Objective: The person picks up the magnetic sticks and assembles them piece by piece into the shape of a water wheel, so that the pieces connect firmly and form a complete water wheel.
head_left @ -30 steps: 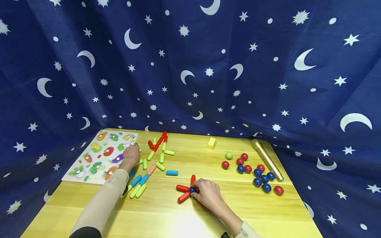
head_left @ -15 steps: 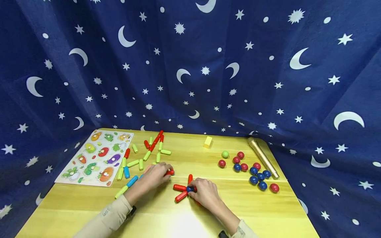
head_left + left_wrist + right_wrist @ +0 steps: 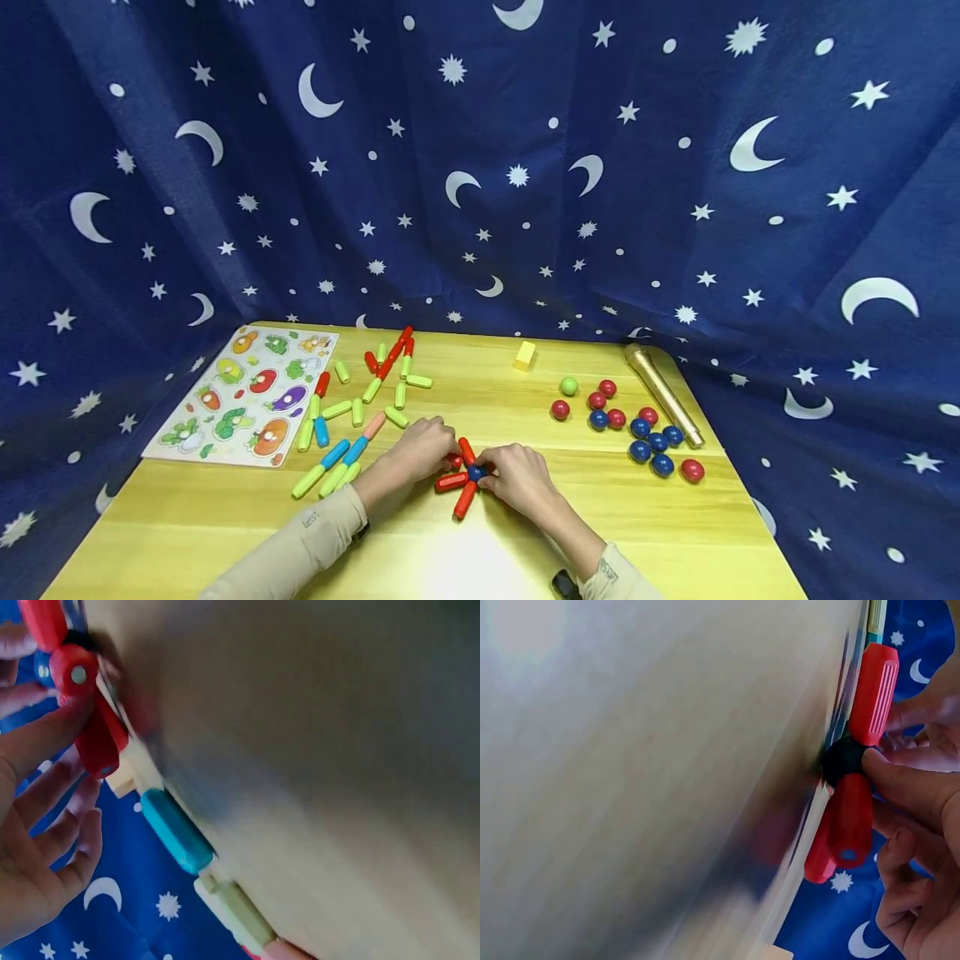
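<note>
Red magnetic rods radiate from a dark blue ball at the table's front middle. My right hand pinches this ball, its thumb pressing it in the right wrist view. My left hand grips another red rod just left of the ball; its fingers cover most of that rod. Whether the rod touches the ball is unclear. One red rod points toward me, one red rod left and one red rod away. In the left wrist view a blue rod lies beyond the left fingers.
Green, blue and red rods lie at left, including a green rod. A vegetable puzzle board is behind them. Red balls, blue balls and a green ball sit right, beside a gold microphone-like stick. A yellow block stands at the back.
My left hand has come from beside the puzzle board to the rod cluster, bringing a red rod. The cluster has turned slightly in my right hand, which stays on the ball.
</note>
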A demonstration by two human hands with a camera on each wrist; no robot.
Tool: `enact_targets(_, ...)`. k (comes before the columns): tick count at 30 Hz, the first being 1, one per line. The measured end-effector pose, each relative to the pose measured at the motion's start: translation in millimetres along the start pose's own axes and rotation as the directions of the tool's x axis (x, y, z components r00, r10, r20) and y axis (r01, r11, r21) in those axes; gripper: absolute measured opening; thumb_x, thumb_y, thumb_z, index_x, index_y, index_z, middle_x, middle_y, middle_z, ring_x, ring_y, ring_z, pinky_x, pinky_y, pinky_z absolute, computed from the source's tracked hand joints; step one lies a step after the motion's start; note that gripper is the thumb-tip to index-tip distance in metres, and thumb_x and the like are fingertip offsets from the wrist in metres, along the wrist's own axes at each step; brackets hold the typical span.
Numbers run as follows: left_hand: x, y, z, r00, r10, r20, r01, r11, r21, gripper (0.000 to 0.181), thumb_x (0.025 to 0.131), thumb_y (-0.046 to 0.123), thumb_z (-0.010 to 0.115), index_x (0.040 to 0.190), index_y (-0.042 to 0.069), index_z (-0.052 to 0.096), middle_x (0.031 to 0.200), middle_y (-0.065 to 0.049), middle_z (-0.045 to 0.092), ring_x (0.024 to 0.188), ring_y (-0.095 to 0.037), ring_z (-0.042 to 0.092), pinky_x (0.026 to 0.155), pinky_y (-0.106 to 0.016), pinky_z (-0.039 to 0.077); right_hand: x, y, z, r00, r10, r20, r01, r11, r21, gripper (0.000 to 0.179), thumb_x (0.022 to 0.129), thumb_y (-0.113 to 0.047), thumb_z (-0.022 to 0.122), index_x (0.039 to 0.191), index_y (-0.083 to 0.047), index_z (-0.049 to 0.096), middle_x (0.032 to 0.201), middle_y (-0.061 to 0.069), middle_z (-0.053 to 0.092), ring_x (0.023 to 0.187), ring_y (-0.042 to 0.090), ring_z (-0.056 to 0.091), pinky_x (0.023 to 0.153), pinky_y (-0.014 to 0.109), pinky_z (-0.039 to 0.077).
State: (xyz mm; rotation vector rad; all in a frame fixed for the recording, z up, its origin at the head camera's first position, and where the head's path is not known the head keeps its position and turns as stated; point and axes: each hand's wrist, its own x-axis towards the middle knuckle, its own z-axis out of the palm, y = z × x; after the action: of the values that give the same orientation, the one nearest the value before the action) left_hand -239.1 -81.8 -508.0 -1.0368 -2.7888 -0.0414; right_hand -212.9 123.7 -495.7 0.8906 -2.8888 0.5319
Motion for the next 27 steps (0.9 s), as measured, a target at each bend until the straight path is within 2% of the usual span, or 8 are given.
enact_targets(3,-0.3,4.1,4.3,1.000,0.026,-0.004,-0.026,1.000,0.010,0.009,0.074,0.033,0.082,0.077,0.029,0.075,0.072,0.009,0.063,0.066,-0.010,0.051,0.057,-0.024,0.040,0.6,2.0,1.0,1.000,-0.027,-0.008,0.027,1.000,-0.012,0.019,0.074,-0.025,0.083,0.092,-0.022,0.076,0.084,-0.005,0.075,0.070,0.012,0.066,0.052,0.024,0.042)
enact_targets(9,0.0,6.7,5.7,0.998,-0.034,-0.043,0.031,0.996,-0.079,0.016,0.075,0.031,0.082,0.088,0.026,0.075,0.078,0.011,0.069,0.069,-0.010,0.057,0.062,-0.026,0.046,4.7,5.6,-0.7,0.998,-0.043,-0.046,0.041,0.998,-0.041,0.020,0.074,-0.024,0.083,0.093,-0.023,0.077,0.085,-0.005,0.076,0.070,0.013,0.067,0.052,0.025,0.043)
enact_targets(14,-0.4,5.7,4.0,0.997,-0.038,-0.074,0.030,0.995,-0.096,0.025,0.075,0.031,0.082,0.096,0.023,0.071,0.086,0.010,0.073,0.074,-0.013,0.063,0.064,-0.027,0.049,5.4,9.0,-4.7,0.997,-0.058,-0.044,0.057,0.998,-0.019,0.022,0.075,-0.026,0.082,0.096,-0.023,0.076,0.090,-0.004,0.076,0.072,0.014,0.068,0.053,0.026,0.044)
enact_targets(17,-3.4,4.0,3.2,0.996,-0.048,-0.081,0.040,0.995,-0.089,0.024,0.076,0.028,0.083,0.096,0.022,0.070,0.087,0.009,0.073,0.075,-0.014,0.063,0.064,-0.029,0.050,2.5,13.4,-9.6,0.999,-0.014,-0.050,0.015,1.000,0.003,0.021,0.077,-0.028,0.082,0.096,-0.023,0.075,0.093,-0.004,0.074,0.073,0.014,0.067,0.054,0.026,0.045)
enact_targets(22,-11.7,-0.6,5.8,0.993,-0.100,-0.062,0.094,0.990,-0.102,0.030,0.077,0.024,0.083,0.103,0.024,0.068,0.093,0.005,0.072,0.080,-0.017,0.064,0.067,-0.032,0.052,-4.4,21.6,-15.7,0.992,0.126,-0.024,-0.126,0.992,-0.006,0.023,0.076,-0.028,0.082,0.097,-0.020,0.075,0.094,-0.003,0.071,0.078,0.017,0.066,0.060,0.034,0.051)
enact_targets(25,-16.7,-2.1,6.9,0.993,-0.119,-0.015,0.115,0.981,-0.154,0.038,0.078,0.019,0.081,0.113,0.024,0.066,0.104,0.001,0.069,0.092,-0.021,0.064,0.074,-0.036,0.054,-6.7,24.2,-13.7,0.988,0.149,0.024,-0.150,0.989,0.000,0.021,0.078,-0.027,0.081,0.097,-0.020,0.076,0.092,-0.002,0.074,0.079,0.017,0.067,0.062,0.036,0.052)
enact_targets(27,-17.6,-2.3,4.7,0.994,-0.107,0.014,0.108,0.972,-0.208,0.043,0.079,0.015,0.078,0.119,0.025,0.065,0.116,-0.004,0.065,0.103,-0.024,0.063,0.083,-0.040,0.054,-6.7,25.2,-12.7,0.988,0.152,0.040,-0.152,0.988,-0.003,0.019,0.078,-0.028,0.081,0.095,-0.020,0.076,0.089,-0.002,0.075,0.076,0.016,0.066,0.061,0.034,0.050)
